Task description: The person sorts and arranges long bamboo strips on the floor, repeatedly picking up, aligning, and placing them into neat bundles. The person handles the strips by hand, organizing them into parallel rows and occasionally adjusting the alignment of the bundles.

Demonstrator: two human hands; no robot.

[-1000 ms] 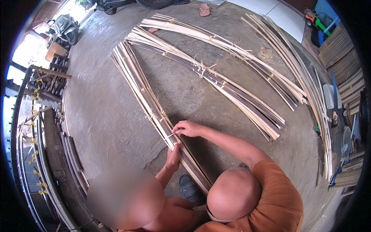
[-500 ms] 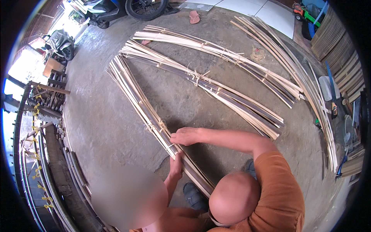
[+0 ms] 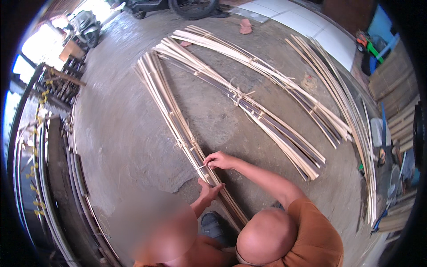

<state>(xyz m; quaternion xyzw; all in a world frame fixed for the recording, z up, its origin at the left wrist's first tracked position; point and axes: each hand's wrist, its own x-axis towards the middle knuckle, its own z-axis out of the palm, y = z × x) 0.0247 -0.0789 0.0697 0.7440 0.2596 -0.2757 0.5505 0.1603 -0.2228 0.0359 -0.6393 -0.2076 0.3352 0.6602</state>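
A long bundle of split bamboo strips (image 3: 171, 113) lies slantwise on the floor, its near end running back between my legs. My left hand (image 3: 209, 192) holds the bundle from its left side near the close end, thumb and fingers around the strips. Just beyond it, my right hand (image 3: 219, 160) is closed in a pinch on a thin, pale tie strip (image 3: 201, 167) that crosses the bundle. Farther up, another knotted tie (image 3: 181, 144) circles the same bundle. The undersides of the strips and some fingers of my left hand are hidden.
Two more tied bamboo bundles (image 3: 271, 129) lie to the right, with loose long strips (image 3: 344, 107) beyond them. Bamboo poles (image 3: 82, 187) line the left side. A pink sandal (image 3: 245, 26) and a motorbike wheel (image 3: 193, 6) are at the far end. My knee (image 3: 267, 236) is close by.
My left hand has shifted, now showing across the bundle's upper side. My right hand has turned and pinches the tie. The whole view has tilted slightly.
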